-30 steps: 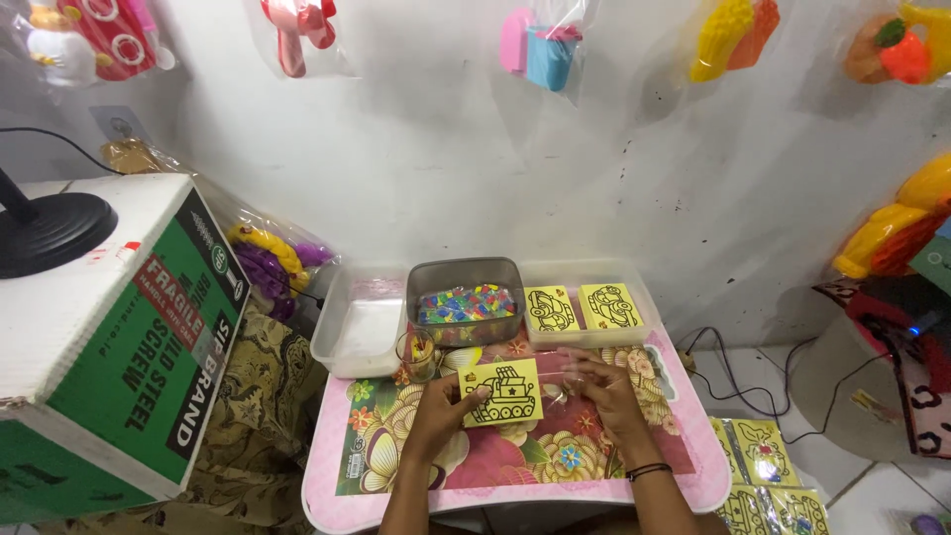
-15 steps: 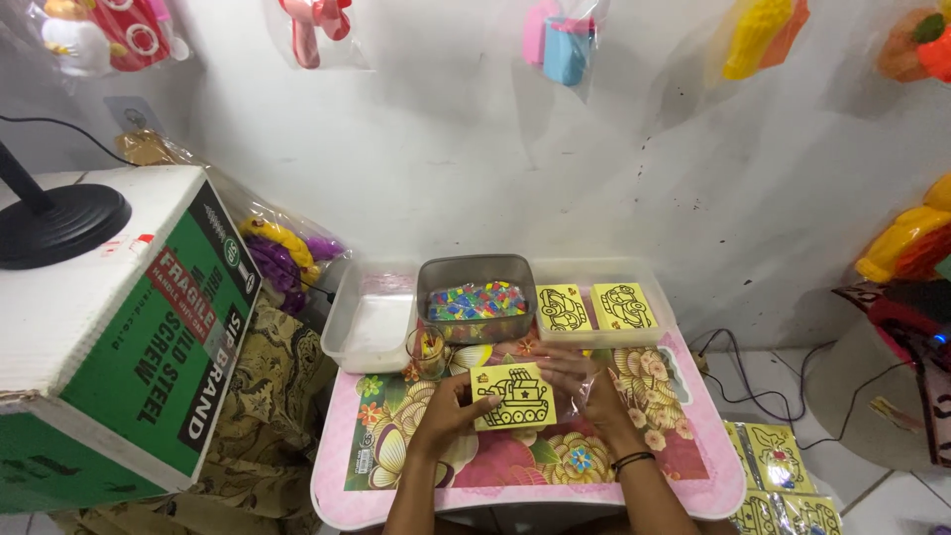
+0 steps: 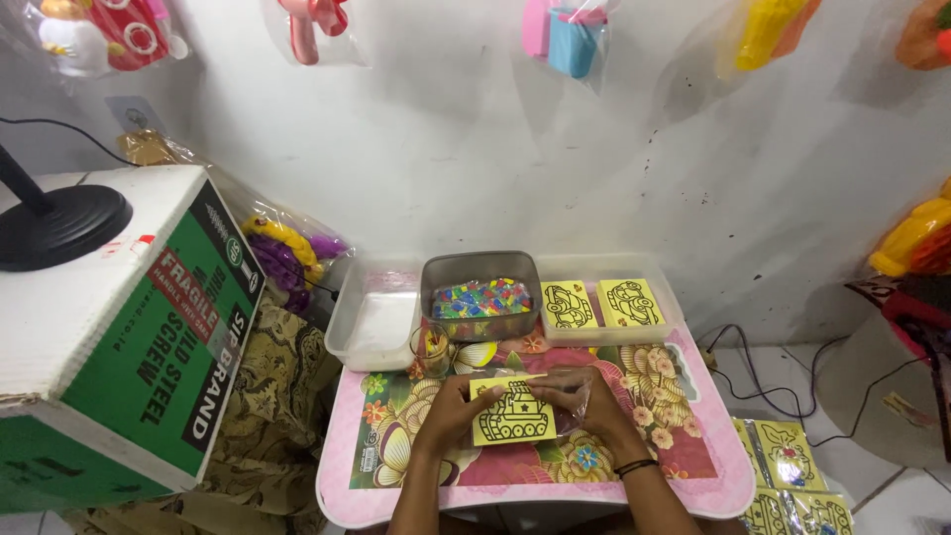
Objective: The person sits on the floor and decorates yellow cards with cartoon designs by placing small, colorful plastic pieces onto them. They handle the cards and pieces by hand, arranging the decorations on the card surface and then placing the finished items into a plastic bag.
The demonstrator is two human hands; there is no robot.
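Together left hand [image 3: 451, 409] and right hand [image 3: 591, 404] hold yellow card [image 3: 512, 413] over table [image 3: 693, 451]

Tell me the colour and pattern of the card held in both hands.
The card is yellow with a black outline drawing of a tank; the head view shows it plainly.

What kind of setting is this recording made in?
Probably a small home toy stall or packing corner: bagged toys hang on the wall, both hands hold a yellow picture card at a low floral table, beside a tub of coloured bits.
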